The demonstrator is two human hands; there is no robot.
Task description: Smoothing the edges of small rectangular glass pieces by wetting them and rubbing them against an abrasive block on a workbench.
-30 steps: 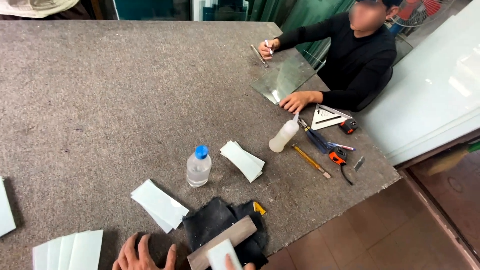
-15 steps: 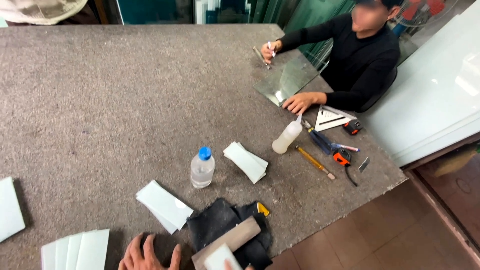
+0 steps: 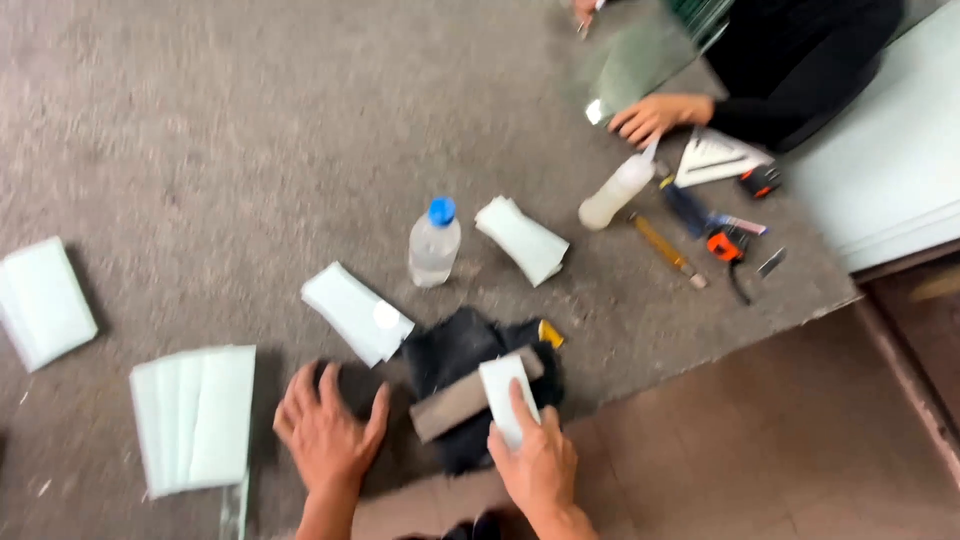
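Observation:
My right hand (image 3: pixel 535 460) holds a small white rectangular piece (image 3: pixel 506 392) against a grey-brown block (image 3: pixel 452 406) that lies on a black cloth (image 3: pixel 462 350) near the table's front edge. My left hand (image 3: pixel 328 425) lies flat with fingers spread on the grey felt table (image 3: pixel 200 150), just left of the cloth. A stack of white pieces (image 3: pixel 356 313) lies just above my left hand. A fanned row of white pieces (image 3: pixel 195 415) sits to its left.
A clear water bottle with a blue cap (image 3: pixel 434 243) stands mid-table beside another white stack (image 3: pixel 522 239). Further right are a white squeeze bottle (image 3: pixel 617 192) and hand tools (image 3: pixel 722 235). Another person's hand (image 3: pixel 650 115) rests on a glass pane (image 3: pixel 640 60). A white piece (image 3: pixel 40 302) lies far left.
The view has tilted down and closer. My hands have come fully into view, the right one now gripping the white piece on the block. The other person stays at the glass.

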